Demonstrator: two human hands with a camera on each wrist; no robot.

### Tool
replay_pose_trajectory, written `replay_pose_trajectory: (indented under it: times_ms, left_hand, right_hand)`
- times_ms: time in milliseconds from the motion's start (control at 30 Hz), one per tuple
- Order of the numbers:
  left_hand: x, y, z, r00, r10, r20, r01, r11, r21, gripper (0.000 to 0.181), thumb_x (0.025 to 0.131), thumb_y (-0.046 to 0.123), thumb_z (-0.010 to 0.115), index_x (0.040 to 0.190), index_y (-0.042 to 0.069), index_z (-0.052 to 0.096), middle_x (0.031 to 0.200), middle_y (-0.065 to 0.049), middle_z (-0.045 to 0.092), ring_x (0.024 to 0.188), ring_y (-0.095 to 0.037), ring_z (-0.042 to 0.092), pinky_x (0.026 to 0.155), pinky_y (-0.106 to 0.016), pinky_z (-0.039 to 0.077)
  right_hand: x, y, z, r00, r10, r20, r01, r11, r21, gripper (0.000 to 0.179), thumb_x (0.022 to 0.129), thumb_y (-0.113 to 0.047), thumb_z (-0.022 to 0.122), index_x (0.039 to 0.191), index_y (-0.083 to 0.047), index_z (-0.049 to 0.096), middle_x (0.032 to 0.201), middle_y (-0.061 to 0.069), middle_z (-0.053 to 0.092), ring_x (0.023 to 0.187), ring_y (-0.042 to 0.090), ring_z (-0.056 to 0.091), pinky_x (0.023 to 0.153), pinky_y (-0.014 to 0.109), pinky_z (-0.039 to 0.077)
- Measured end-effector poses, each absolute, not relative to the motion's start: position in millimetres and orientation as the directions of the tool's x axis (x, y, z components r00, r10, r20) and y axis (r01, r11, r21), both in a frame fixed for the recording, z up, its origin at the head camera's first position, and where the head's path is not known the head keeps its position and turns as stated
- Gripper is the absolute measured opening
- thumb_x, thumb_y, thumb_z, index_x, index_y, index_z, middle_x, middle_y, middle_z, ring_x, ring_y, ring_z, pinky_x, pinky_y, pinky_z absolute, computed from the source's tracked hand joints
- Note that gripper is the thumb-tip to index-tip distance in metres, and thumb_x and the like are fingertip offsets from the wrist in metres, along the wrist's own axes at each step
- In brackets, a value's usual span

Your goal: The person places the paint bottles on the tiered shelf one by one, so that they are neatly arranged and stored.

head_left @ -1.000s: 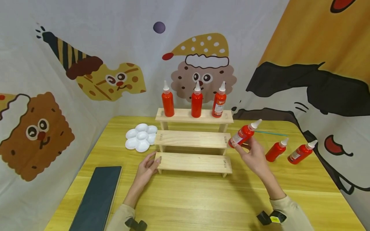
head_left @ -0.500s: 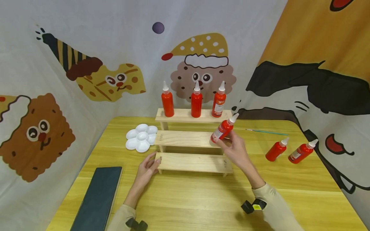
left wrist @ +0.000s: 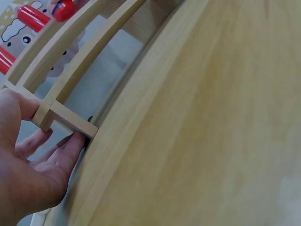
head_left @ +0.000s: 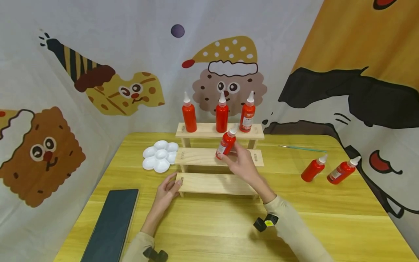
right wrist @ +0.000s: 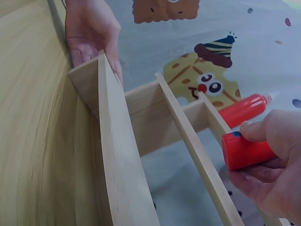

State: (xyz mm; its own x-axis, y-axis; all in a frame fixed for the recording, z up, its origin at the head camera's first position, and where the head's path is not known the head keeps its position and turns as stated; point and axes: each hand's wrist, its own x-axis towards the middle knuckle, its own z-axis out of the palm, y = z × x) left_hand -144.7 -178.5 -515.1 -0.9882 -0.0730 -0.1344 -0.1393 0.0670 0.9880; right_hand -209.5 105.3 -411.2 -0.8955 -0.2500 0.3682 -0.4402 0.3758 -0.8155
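Btl point(head_left: 226, 145), prob. light, smooth & slightly squeezable, is held tilted by R hand point(head_left: 243, 163) at mid shelf point(head_left: 196, 156) (contact unclear), best gripped gently round its middle, not by nozzle point(head_left: 234, 129), while low shelf point(head_left: 212, 183) is pinched at its L end by L hand point(head_left: 166, 191).

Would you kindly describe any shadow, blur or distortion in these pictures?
Head view: a soft shadow on the table beside the right sleeve; left wrist view: table grain looks soft and front shelf board bows, probably lens distortion; right wrist view: it bows too.
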Motion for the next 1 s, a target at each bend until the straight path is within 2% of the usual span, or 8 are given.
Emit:
replay_pose_trajectory:
  times_ms: [500, 733, 1000]
  left_hand:
    - [-144.6, -178.4, -511.5, -0.985, -0.077, -0.152, -0.155, 0.037, 0.987, 0.052, 0.103, 0.019, 0.061, 0.151, 0.01, 0.046, 0.138, -0.029, 0.059, 0.109, -0.019, 0.067, 0.086, -0.025, 0.059]
    - [-145.1, -177.8, -514.6, -0.987, -0.073, -0.143, -0.147, 0.046, 0.988, 0.052, 0.102, 0.02, 0.062, 0.151, 0.01, 0.046, 0.139, -0.03, 0.058, 0.113, -0.025, 0.067, 0.088, -0.028, 0.06]
    - [-145.2, -177.5, -514.2, -0.987, -0.072, -0.146, -0.149, 0.038, 0.988, 0.052, 0.103, 0.018, 0.062, 0.151, 0.009, 0.046, 0.139, -0.03, 0.057, 0.11, -0.022, 0.067, 0.085, -0.025, 0.059]
  right_hand:
    - [-225.7, 42.3, -407.3, -0.867, -0.34, 0.364, -0.472, 0.327, -0.818, 0.041, 0.088, -0.01, 0.08, 0.124, -0.001, 0.063, 0.116, 0.017, 0.073, 0.103, 0.028, 0.072, 0.088, 0.035, 0.061]
    - [-232.3, 21.2, -408.8, -0.852, -0.381, 0.359, -0.481, 0.298, -0.825, 0.042, 0.087, -0.006, 0.08, 0.125, 0.002, 0.064, 0.115, 0.018, 0.072, 0.102, 0.028, 0.072, 0.088, 0.032, 0.061]
    - [-237.3, 8.2, -411.4, -0.871, -0.393, 0.296, -0.435, 0.333, -0.837, 0.05, 0.086, -0.004, 0.08, 0.132, 0.001, 0.061, 0.126, 0.018, 0.07, 0.106, 0.029, 0.071, 0.093, 0.035, 0.06]
